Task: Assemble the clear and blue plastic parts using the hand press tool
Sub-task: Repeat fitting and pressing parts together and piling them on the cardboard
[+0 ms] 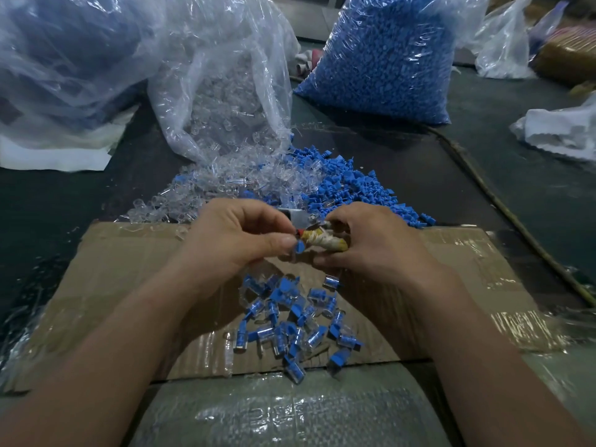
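Thumb and forefinger of the left hand (pixel 238 240) pinch a blue plastic part (pixel 300 247) just beside the hand press tool (pixel 299 220). Fingers of the right hand (pixel 371 243) are clamped round its wrapped handle. Below, assembled parts (pixel 296 321) lie on the cardboard (pixel 129 269); loose clear parts (pixel 225 182) lie behind.

2 hands show, left hand (pixel 232 243) and right hand (pixel 371 245), 1 press tool (pixel 317 240), 1 cardboard sheet (pixel 129 269), 1 full blue-parts bag (pixel 380 59), 1 clear-parts bag (pixel 222 91).
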### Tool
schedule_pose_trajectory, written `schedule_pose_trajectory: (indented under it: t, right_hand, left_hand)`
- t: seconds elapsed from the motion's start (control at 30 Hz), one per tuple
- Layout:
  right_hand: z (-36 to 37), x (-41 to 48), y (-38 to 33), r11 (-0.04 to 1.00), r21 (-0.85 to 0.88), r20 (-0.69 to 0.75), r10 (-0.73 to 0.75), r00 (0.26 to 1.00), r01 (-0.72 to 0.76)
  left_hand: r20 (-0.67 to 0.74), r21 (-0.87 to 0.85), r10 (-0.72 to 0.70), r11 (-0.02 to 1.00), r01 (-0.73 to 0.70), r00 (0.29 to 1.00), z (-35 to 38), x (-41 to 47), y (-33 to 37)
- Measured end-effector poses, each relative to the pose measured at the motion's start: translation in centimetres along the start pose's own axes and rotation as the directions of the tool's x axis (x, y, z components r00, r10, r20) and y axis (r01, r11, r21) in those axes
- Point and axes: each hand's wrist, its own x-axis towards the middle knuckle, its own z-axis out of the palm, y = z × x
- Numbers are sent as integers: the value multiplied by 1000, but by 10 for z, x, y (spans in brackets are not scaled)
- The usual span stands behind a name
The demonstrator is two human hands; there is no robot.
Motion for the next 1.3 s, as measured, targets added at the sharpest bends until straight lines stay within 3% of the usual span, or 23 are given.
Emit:
schedule_pose_trajectory:
  t: [0.17,0.23,0.3,0.37,0.4,0.47,0.5,0.57,0.63,0.7,0.97,1.1,1.3]
  right_hand:
    - [1,0,-2,1000,-27,28,13,1000,-12]
    - [1,1,-3,999,-29,29,16,999,-15]
    - [3,2,-3,999,-47,42,5,999,-3]
    - [5,2,-3,999,-51,60,-5,998,8]
    - [5,3,-3,999,-49,68,-6,998,10]
    - [6,2,-2,999,-47,83,-8,997,12]
    - [6,2,-2,999,-46,91,-12,996,16]
    - [6,1,-3,999,-31,109,-14,994,17]
    - [5,0,-3,999,-28,116,-21,993,24]
    - [4,1,-4,998,-41,102,-39,994,43]
    - [1,1,-6,1000,7,76,-14,997,13]
    - [2,0,-4,1000,18,56,-4,998,3]
    - [2,0,-6,999,-13,45,-29,999,30]
  left_hand:
    - [302,133,3,990,-45,953,-6,-2,-2]
    - [344,125,13,990,-60,939,-6,-4,-3]
    - [212,67,44,996,-59,976,-5,-3,-5]
    - [-110,-2,23,1000,-23,994,-6,2,-11]
    - [-289,52,27,999,-12,957,-8,5,-15]
    - [-509,381,160,923,55,846,-15,11,-24]
    - [-524,526,237,846,92,818,-19,12,-28]
    - [-475,697,299,702,147,828,-25,16,-34]
    - [-408,797,299,577,177,863,-29,18,-40]
    - [-395,832,292,516,204,871,-29,17,-43]
    - [-426,841,318,484,242,847,-29,13,-45]
    - [-454,829,258,472,299,853,-25,16,-42]
    - [-422,837,347,503,214,838,-25,19,-40]
